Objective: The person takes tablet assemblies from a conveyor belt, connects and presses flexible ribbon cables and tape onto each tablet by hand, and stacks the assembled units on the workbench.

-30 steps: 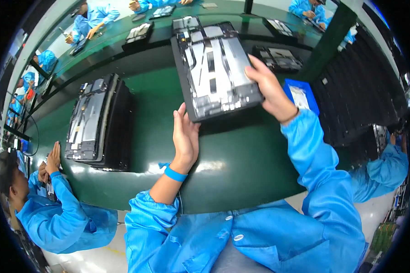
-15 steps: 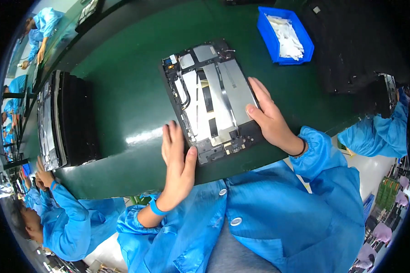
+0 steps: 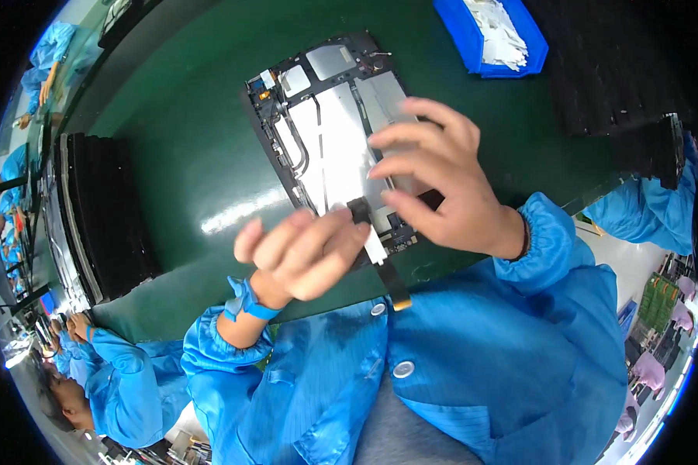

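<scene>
An opened tablet (image 3: pixel 340 132) lies on the green table, its silver and grey inner plates and black cables bared. My left hand (image 3: pixel 306 252) is over its near left corner, thumb and fingers closed on a flat flex cable (image 3: pixel 388 273). That cable is black with a white section and a gold-coloured end, and hangs past the tablet's near edge toward me. Over the tablet's right side, my right hand (image 3: pixel 450 182) is spread with its fingers curved apart and nothing between them. It hides part of the grey plate.
A blue bin (image 3: pixel 535 54) of white pieces stands at the far right, beside a black mat (image 3: pixel 613 70). Stacked dark panels (image 3: pixel 105 217) stand at the left on the green table (image 3: pixel 186 147). Co-workers in blue are at the left and right edges.
Both hands have left the tablet's sides and moved over it. The flex cable has been lifted by my left hand and swung toward me. The tablet appears farther up in view.
</scene>
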### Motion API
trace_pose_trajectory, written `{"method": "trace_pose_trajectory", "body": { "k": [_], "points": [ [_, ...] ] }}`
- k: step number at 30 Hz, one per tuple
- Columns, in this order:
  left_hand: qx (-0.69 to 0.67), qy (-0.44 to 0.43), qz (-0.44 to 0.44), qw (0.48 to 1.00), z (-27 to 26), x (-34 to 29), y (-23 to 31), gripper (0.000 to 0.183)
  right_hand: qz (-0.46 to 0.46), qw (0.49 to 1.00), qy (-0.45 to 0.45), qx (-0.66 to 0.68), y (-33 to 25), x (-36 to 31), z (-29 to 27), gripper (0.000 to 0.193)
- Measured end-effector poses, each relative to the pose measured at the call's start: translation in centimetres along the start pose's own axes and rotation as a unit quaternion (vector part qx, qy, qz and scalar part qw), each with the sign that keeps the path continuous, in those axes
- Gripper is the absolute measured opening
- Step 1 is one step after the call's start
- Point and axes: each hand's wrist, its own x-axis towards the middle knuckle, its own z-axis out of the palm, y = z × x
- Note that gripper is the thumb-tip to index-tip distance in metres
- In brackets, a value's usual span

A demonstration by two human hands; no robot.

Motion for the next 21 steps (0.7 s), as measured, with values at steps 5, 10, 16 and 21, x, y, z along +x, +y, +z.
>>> {"method": "trace_pose_trajectory", "body": {
  "k": [5, 10, 16, 21],
  "points": [
    [0.011, -0.006, 0.054, 0.998, -0.5, -0.5, 0.1, 0.01, -0.049, 0.997, -0.057, 0.036, -0.7, 0.5, 0.9, 0.019],
    [-0.032, -0.051, 0.147, 0.987, -1.3, -0.1, -0.3, 0.016, -0.056, 0.996, -0.055, 0.036, -0.7, 1.4, 1.1, 0.013],
    [-0.224, -0.076, -0.05, 0.97, -1.3, 0.9, -0.2, 0.011, -0.072, 0.974, 0.159, -0.144, 3.1, 4.3, -2.5, 0.008],
    [-0.268, -0.066, -0.304, 0.912, 3.1, 3.1, -1.5, 0.016, 0.059, 0.931, 0.253, -0.257, 10.8, 3.7, -7.9, 0.012]
  ]
}}
